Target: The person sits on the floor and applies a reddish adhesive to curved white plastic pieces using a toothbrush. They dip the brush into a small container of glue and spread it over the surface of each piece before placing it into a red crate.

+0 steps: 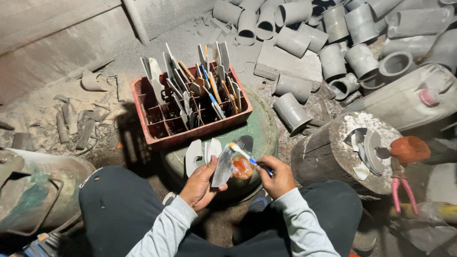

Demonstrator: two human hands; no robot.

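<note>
My left hand [200,185] holds a flat grey blade-shaped metal piece [223,165] upright by its lower edge. My right hand [277,177] grips a thin brush with a blue handle [247,155], its pale tip resting near the top of the metal piece. Between my hands sits a small clear cup of orange-red paste [243,167]. Two pale cut-out pieces [200,153] lie just left of it on a round green lid [264,133]. Behind them stands a red plastic crate [188,135] with several similar metal pieces stuck upright in its cells.
A heap of grey cylinders [333,43] fills the back right. A wooden stump [328,152] on the right carries metal scraps and an orange bowl [409,148]; pink-handled pliers [402,185] hang beside it. A white jerrycan [409,97] lies right, a metal drum [38,185] left.
</note>
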